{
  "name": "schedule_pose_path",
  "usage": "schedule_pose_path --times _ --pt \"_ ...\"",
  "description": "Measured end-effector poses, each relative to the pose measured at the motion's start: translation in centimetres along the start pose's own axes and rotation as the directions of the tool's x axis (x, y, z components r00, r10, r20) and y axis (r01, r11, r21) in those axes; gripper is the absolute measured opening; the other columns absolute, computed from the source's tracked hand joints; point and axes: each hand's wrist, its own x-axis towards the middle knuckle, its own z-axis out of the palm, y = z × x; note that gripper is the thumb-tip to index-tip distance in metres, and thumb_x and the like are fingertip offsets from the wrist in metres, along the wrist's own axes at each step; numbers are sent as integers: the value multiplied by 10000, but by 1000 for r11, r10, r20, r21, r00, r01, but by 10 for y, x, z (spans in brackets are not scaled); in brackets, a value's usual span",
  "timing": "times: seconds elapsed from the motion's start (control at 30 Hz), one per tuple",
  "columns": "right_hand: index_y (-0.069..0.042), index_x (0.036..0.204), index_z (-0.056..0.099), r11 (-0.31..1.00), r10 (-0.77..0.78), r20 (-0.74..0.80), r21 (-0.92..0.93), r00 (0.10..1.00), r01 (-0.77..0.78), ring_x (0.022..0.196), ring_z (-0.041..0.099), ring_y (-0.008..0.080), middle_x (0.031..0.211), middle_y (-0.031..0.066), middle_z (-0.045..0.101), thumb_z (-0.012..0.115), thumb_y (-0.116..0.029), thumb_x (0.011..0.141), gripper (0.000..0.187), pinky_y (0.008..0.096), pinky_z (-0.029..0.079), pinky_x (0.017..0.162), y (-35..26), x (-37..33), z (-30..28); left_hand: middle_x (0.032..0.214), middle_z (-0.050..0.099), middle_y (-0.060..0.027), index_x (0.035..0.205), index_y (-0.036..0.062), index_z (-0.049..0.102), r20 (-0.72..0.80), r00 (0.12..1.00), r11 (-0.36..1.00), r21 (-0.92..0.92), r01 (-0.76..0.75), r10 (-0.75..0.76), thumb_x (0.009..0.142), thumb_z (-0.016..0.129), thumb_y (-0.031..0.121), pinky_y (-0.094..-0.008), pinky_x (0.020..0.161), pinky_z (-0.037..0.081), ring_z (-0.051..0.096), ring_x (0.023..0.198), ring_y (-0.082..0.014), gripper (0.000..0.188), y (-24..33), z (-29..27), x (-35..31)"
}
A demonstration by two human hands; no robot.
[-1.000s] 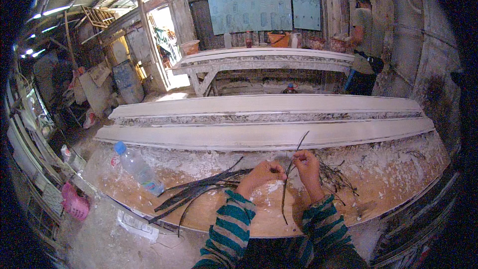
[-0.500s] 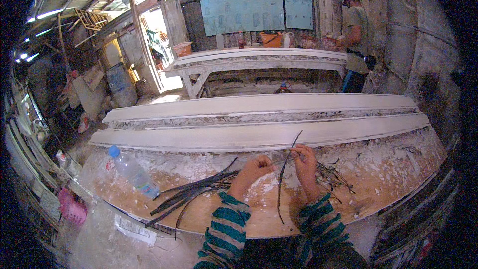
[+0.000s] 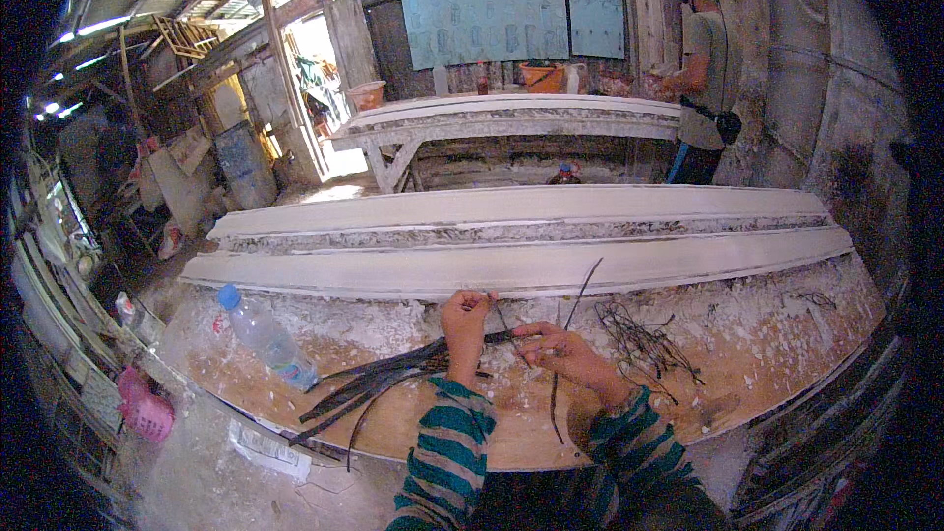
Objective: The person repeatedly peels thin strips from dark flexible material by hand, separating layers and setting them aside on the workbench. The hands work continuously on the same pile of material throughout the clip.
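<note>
My left hand [image 3: 466, 326] is closed, its fingertips pinching the top of a thin dark strip [image 3: 501, 316]. This short strip slants down toward my right hand [image 3: 570, 354], whose thumb and fingers close around its lower part. Left of the hands lies a bundle of long dark strips [image 3: 369, 388], partly hidden behind my left wrist; its right end reaches my right fingertips. A single longer strip [image 3: 584, 290] lies on the board, passing under my right hand. Farther right is a tangled heap of thin dark strands [image 3: 644, 344].
Two long white panels [image 3: 531, 261] lie across the far side of the powder-dusted wooden table [image 3: 747, 374]. A clear bottle with a blue cap [image 3: 267, 339] lies at left. Beyond, a person [image 3: 703, 69] stands by another white-topped bench [image 3: 492, 123]. A pink container [image 3: 146, 405] sits lower left.
My left hand has moved up and slightly left. My right hand has come left and down from the long strip's upper part to the bundle's end, uncovering the tangled heap.
</note>
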Motion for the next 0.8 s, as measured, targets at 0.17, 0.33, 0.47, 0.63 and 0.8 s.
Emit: schedule_pose_path --times 0.17,0.33,0.47,0.63,0.8 --pt "-80 861 679 979 -101 73 -167 992 113 1058 474 217 1097 77 539 685 -147 721 155 339 380 902 1 -1 1 598 569 -21 675 0 602 3 998 998 14 -58 57 715 687 109 -234 510 399 495 550 -83 144 3 5 -4" --pt "-101 819 688 957 -110 3 -271 994 106 1039 476 218 950 60 601 713 -142 681 147 352 352 919 3 1 -1 625 600 -44 709 -3 625 95 995 997 75 -22 14 724 667 90 -253 517 418 519 554 -97 104 -1 11 -7" --pt "-73 758 668 955 -155 -7 -258 988 148 943 524 207 858 57 619 696 -91 678 87 338 391 860 -2 0 -2 651 619 -53 737 -4 636 169 986 987 157 -28 2 735 652 99 -254 543 429 537 587 -98 105 -5 14 -8" --pt "-33 682 553 977 -90 -311 -212 946 24 723 533 144 740 40 570 657 -27 690 104 269 427 703 4 1 -10 698 619 -19 785 10 639 366 929 997 -66 -36 58 755 640 116 -246 606 434 543 654 -92 110 -11 15 -10" --pt "-42 701 504 854 -331 -588 -520 738 -32 665 489 95 685 13 520 627 -11 718 129 236 411 638 26 5 -26 767 605 8 828 25 617 697 714 951 -265 162 73 775 631 120 -222 674 424 529 713 -81 110 -10 18 -12"
